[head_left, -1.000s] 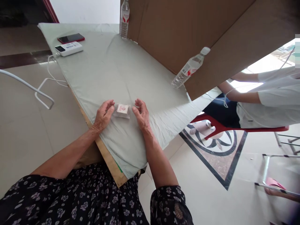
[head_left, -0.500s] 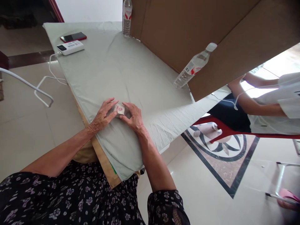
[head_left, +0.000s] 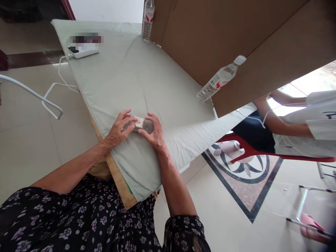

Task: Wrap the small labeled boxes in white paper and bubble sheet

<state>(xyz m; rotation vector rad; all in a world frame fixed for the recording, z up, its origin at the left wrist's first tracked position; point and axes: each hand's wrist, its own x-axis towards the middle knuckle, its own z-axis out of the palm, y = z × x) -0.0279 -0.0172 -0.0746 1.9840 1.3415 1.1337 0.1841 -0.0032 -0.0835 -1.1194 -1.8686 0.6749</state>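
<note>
A small pale box with red print (head_left: 139, 122) lies on the cloth-covered table (head_left: 123, 80) near its front corner. My left hand (head_left: 119, 128) grips its left part, thumb and forefinger closed over it and covering some of the print. My right hand (head_left: 154, 132) is curved round the box's right side with thumb and fingers apart. A dark grey patch shows between that hand and the box; I cannot tell whether it is shadow or part of the packaging. The right thumb tip is close to the box's near edge.
Two water bottles, one tilted (head_left: 220, 78) and one upright (head_left: 148, 21), stand against a brown cardboard panel (head_left: 199, 38). A white cabled device (head_left: 85, 51) lies at the far left beside a blurred item. At right sits another person (head_left: 291, 122) in a white shirt.
My right hand has shifted slightly right and opened wider, away from the box. My left fingers have moved further over the box. The whole view has shifted a little.
</note>
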